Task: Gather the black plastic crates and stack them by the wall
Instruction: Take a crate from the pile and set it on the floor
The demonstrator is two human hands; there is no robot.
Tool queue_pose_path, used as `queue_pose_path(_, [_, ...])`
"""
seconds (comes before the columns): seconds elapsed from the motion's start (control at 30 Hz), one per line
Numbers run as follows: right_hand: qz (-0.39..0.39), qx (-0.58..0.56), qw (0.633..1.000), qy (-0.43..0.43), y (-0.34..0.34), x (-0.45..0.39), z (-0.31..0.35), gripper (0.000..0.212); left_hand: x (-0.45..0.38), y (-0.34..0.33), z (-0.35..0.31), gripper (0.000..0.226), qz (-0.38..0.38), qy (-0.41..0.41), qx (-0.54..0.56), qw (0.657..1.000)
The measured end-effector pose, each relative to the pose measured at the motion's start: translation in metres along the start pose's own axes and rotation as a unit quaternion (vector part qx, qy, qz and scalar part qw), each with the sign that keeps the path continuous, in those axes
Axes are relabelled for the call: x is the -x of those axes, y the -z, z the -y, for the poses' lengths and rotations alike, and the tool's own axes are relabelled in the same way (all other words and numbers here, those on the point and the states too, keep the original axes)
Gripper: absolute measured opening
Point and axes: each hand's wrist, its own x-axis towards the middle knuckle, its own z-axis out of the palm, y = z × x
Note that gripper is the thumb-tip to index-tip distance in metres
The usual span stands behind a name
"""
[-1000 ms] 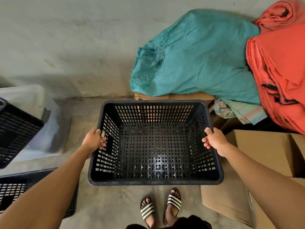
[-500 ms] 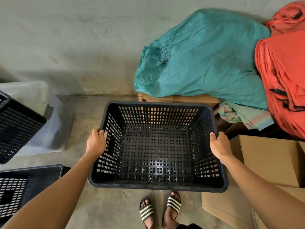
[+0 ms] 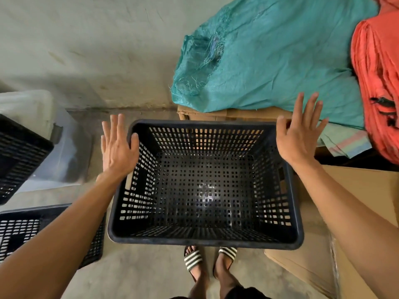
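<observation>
Fingers (image 3: 117,128) spread open either side of black crate (image 3: 205,190).

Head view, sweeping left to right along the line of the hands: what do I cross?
Tilted black crate at the left edge → clear plastic bin → left hand, open → the central black crate → right hand, open → folded pastel cloth → orange fabric bundle.
</observation>
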Motion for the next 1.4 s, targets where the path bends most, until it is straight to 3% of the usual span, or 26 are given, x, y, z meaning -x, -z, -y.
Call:
queue_pose_path(0.1, [0.139, 0.045, 0.989, -0.034, -0.036, 0.039, -0.029, 0.071, 0.032, -0.027, 0.026, 0.073, 0.059, 0.060, -0.026, 0.996])
queue_pose_path(0.37, [0.153, 0.028, 0.988, -0.017, -0.042, 0.031, -0.027, 0.068, 0.026, -0.027, 0.030, 0.077, 0.040, 0.050, 0.024, 0.998])
queue_pose_path(0.53, [0.196, 0.009, 0.978, -0.072, -0.033, 0.032, -0.022, 0.070, 0.027, -0.025, 0.027, 0.076, 0.072, 0.071, 0.032, 0.994])
queue_pose_path(0.73, [0.105, -0.032, 0.993, -0.038, 0.006, 0.060, 0.008, 0.073, 0.040, 0.003, 0.015, 0.075, 0.026, 0.058, 0.035, 0.997])
queue_pose_path(0.9, [-0.055, -0.075, 0.996, -0.007, 0.048, 0.067, 0.032, 0.071, 0.051, 0.033, 0.002, 0.072, -0.049, 0.026, 0.048, 0.997])
queue_pose_path(0.97, [-0.078, -0.065, 0.995, -0.009, 0.048, 0.087, 0.025, 0.071, 0.067, 0.032, 0.005, 0.071, -0.060, 0.011, 0.032, 0.998])
queue_pose_path(1.13, [0.149, 0.052, 0.986, -0.047, 0.007, 0.168, -0.023, 0.075, 0.149, -0.014, 0.039, 0.074, 0.019, 0.066, -0.048, 0.996])
queue_pose_path(1.4, [0.178, 0.083, 0.980, -0.027, -0.007, 0.162, -0.034, 0.072, 0.142, -0.024, 0.045, 0.074, 0.019, 0.087, -0.027, 0.996])
